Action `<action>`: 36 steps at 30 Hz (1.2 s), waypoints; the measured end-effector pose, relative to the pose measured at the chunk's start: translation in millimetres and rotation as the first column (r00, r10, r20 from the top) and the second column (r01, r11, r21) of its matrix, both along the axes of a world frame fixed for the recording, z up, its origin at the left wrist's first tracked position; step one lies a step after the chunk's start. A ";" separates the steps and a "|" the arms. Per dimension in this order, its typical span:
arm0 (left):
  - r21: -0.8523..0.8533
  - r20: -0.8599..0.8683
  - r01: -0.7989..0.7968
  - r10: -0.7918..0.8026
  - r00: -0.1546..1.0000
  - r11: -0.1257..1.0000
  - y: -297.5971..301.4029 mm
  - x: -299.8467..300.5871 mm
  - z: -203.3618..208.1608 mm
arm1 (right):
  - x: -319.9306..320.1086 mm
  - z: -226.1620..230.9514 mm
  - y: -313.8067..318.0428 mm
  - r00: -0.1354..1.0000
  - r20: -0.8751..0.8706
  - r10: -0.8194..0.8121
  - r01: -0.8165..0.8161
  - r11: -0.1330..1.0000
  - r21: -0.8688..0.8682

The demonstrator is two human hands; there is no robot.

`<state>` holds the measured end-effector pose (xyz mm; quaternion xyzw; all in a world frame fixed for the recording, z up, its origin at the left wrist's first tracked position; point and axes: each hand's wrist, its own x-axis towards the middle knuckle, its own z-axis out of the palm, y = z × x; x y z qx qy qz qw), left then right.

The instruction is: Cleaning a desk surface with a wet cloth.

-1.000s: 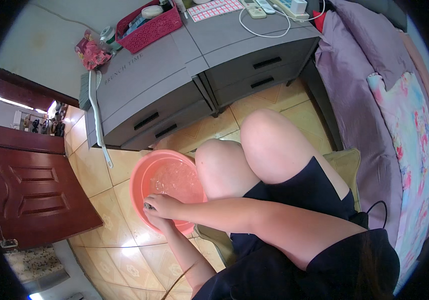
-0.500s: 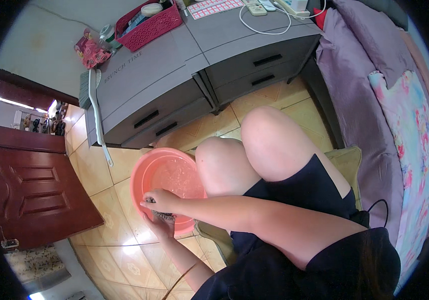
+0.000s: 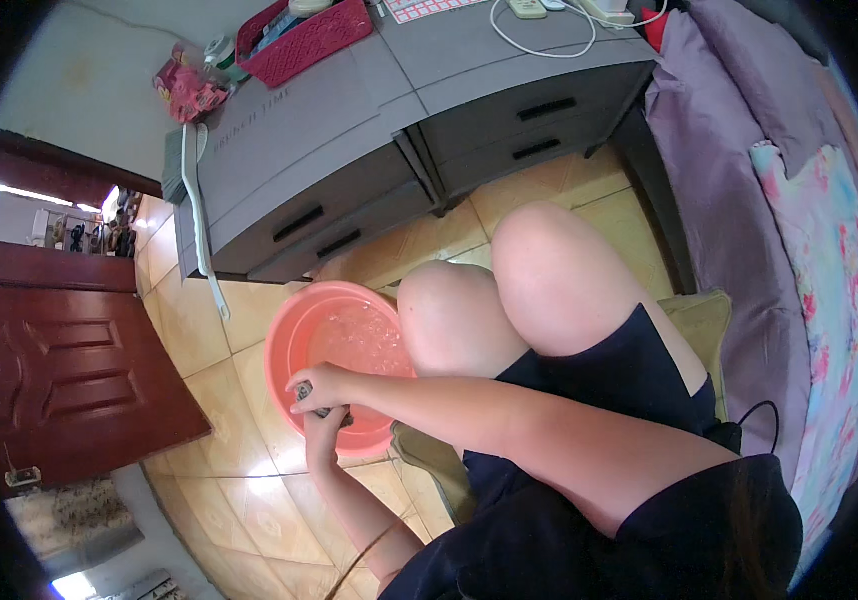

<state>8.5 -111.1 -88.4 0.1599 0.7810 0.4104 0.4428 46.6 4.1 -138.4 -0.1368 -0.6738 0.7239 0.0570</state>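
Observation:
A round coral-pink plastic basin (image 3: 279, 345) stands on the tiled floor, with clear water (image 3: 361, 335) and bubbles or ripples in it. Over its near left part my two hands come together on a small, bunched, dark grey mottled cloth (image 3: 322, 411). My right hand (image 3: 323, 384) is on top, its fingers curled round the upper end. Below it, my left hand (image 3: 323, 436) closes round the lower end. Most of the cloth is hidden by my fingers, so its exact kind does not show.
Beside the basin are my bent knees (image 3: 444, 315). A grey drawer cabinet (image 3: 349, 140) stands beyond, with a long-handled white brush (image 3: 194, 220) against its left end. A brown door (image 3: 79, 370) is at left, a bed with purple bedding (image 3: 719, 170) at right.
Both hands have shifted slightly, the left one turning from an opened palm under the cloth to a closed grip on it. The whole view has tilted a little.

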 end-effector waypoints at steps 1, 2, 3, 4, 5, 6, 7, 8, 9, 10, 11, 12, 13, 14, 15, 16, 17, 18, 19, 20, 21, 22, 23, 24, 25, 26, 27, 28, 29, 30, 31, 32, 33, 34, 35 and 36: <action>-0.001 0.004 0.004 -0.004 1.000 1.000 5.7 3.7 -1.7 | 0.8 -3.6 0.9 0.997 -0.045 -0.067 0.068 0.998 0.019; 0.025 -0.056 -0.002 0.003 0.998 1.000 9.6 6.5 -3.9 | 0.8 -4.0 1.1 0.987 -0.093 -0.129 0.133 0.991 0.034; 0.051 -0.116 -0.005 0.011 0.993 0.999 13.2 9.4 -5.9 | -0.5 -4.2 2.5 0.987 -0.091 -0.131 0.134 0.990 0.031; 0.049 -0.114 -0.003 0.008 0.993 0.999 16.8 12.0 -7.5 | -2.4 -4.8 5.9 0.990 -0.080 -0.115 0.117 0.993 0.024; 0.060 -0.120 -0.046 0.052 0.991 0.997 18.5 13.4 -8.5 | -3.7 -3.4 8.0 0.993 -0.070 -0.094 0.095 0.995 0.014; 0.072 -0.125 -0.086 0.095 0.988 0.994 20.7 15.3 -10.0 | -3.3 -2.2 9.3 0.993 -0.069 -0.094 0.095 0.995 0.009; 0.068 -0.126 -0.089 0.097 0.987 0.994 23.1 18.8 -11.7 | -3.0 1.1 9.8 0.993 -0.057 -0.104 0.105 0.994 0.023; 0.085 -0.150 -0.155 0.166 0.975 0.984 26.2 23.6 -13.5 | -2.5 4.4 10.5 0.992 -0.044 -0.115 0.117 0.993 0.037; 0.104 -0.173 -0.218 0.233 0.957 0.970 27.3 25.4 -14.6 | -1.9 7.5 11.8 0.992 -0.045 -0.114 0.116 0.993 0.033; 0.103 -0.171 -0.215 0.230 0.958 0.971 27.8 25.4 -17.8 | 0.0 7.6 14.3 0.994 -0.009 -0.105 0.105 0.992 0.074; 0.095 -0.147 -0.217 0.229 0.962 0.972 28.6 24.9 -21.3 | 1.7 8.0 16.2 0.995 0.028 -0.097 0.093 0.989 0.114; 0.087 -0.122 -0.218 0.228 0.966 0.972 29.0 24.1 -24.9 | 2.8 8.8 17.3 0.994 0.030 -0.101 0.097 0.989 0.114; 0.087 -0.125 -0.220 0.229 0.965 0.972 29.4 24.8 -25.2 | 2.4 9.6 16.7 0.995 0.020 -0.094 0.093 0.995 0.041; 0.062 -0.123 -0.258 0.264 0.957 0.964 29.9 25.2 -25.6 | 1.7 10.3 16.2 0.996 0.008 -0.088 0.088 0.996 -0.032; 0.036 -0.123 -0.297 0.299 0.946 0.954 30.1 25.1 -25.8 | 0.8 10.8 16.5 0.996 0.006 -0.086 0.086 0.996 -0.033; 0.034 -0.123 -0.297 0.299 0.946 0.954 31.4 26.4 -25.4 | 0.5 10.4 17.3 0.995 0.013 -0.098 0.099 0.993 -0.059; 0.020 -0.108 -0.338 0.338 0.935 0.941 32.8 27.5 -25.2 | 0.2 10.3 17.3 0.994 0.021 -0.109 0.111 0.990 -0.085; 0.005 -0.093 -0.378 0.377 0.922 0.926 33.8 28.6 -24.7 | -0.2 10.4 16.7 0.994 0.020 -0.108 0.110 0.990 -0.088; 0.003 -0.092 -0.375 0.374 0.923 0.927 36.5 30.5 -24.0 | -0.2 8.7 17.8 0.991 0.011 -0.137 0.137 0.987 -0.081; 0.007 -0.107 -0.370 0.369 0.923 0.929 39.0 32.9 -22.8 | 0.0 7.0 18.4 0.986 0.001 -0.164 0.164 0.984 -0.074; 0.011 -0.122 -0.365 0.364 0.923 0.931 41.0 34.7 -22.2 | 0.5 5.5 18.3 0.986 0.002 -0.166 0.166 0.983 -0.075; 0.010 -0.124 -0.365 0.363 0.924 0.931 41.6 34.2 -22.1 | 0.5 6.8 18.5 0.982 0.009 -0.190 0.190 0.978 -0.086; 0.014 -0.124 -0.363 0.362 0.924 0.932 41.9 34.0 -21.9 | 0.5 8.1 19.0 0.977 0.016 -0.213 0.213 0.972 -0.097; 0.018 -0.124 -0.363 0.363 0.924 0.931 42.3 34.0 -21.8 | 0.4 9.1 20.5 0.977 0.015 -0.212 0.212 0.972 -0.099; 0.017 -0.124 -0.362 0.362 0.924 0.932 43.0 32.8 -23.2 | -0.1 8.7 22.1 0.974 0.030 -0.223 0.225 0.968 -0.112; 0.012 -0.120 -0.353 0.351 0.928 0.936 44.1 31.2 -24.6 | -0.3 8.5 22.6 0.972 0.045 -0.233 0.237 0.964 -0.125; 0.007 -0.116 -0.345 0.343 0.932 0.939 44.1 29.5 -25.6 | -0.4 8.7 22.1 0.972 0.045 -0.229 0.233 0.964 -0.125; 0.006 -0.114 -0.345 0.344 0.932 0.939 43.2 26.8 -26.8 | -1.1 7.3 22.3 0.978 0.044 -0.205 0.208 0.974 -0.086; -0.020 -0.093 -0.322 0.319 0.943 0.946 41.3 23.6 -27.1 | -1.8 6.0 22.0 0.983 0.045 -0.177 0.179 0.983 -0.045; -0.045 -0.070 -0.302 0.299 0.952 0.952 39.7 20.4 -27.8 | -2.2 5.0 19.7 0.984 0.048 -0.169 0.171 0.984 -0.043; -0.043 -0.063 -0.313 0.310 0.949 0.949 38.0 18.0 -31.3 | -1.7 3.6 15.8 0.981 -0.009 -0.195 0.195 0.981 -0.013; -0.020 -0.119 -0.318 0.314 0.942 0.948 35.9 15.6 -36.1 | -1.8 1.9 12.7 0.975 -0.066 -0.213 0.214 0.977 0.018; 0.004 -0.173 -0.327 0.323 0.931 0.945 33.8 12.6 -41.1 | -5.0 0.9 11.7 0.980 -0.059 -0.192 0.194 0.981 0.027; 0.010 -0.149 -0.341 0.338 0.929 0.940 34.0 7.9 -57.6 | -4.3 -5.6 14.0 0.955 -0.148 -0.257 0.273 0.957 0.102; 0.145 -0.375 -0.170 0.213 0.902 0.975 24.0 -7.5 -73.1 | -8.5 -3.6 9.3 0.924 -0.258 -0.282 0.329 0.931 0.161; 0.219 -0.596 0.018 0.119 0.794 0.976 9.7 -15.0 -83.5 | -10.4 0.8 4.4 0.939 -0.255 -0.230 0.277 0.945 0.171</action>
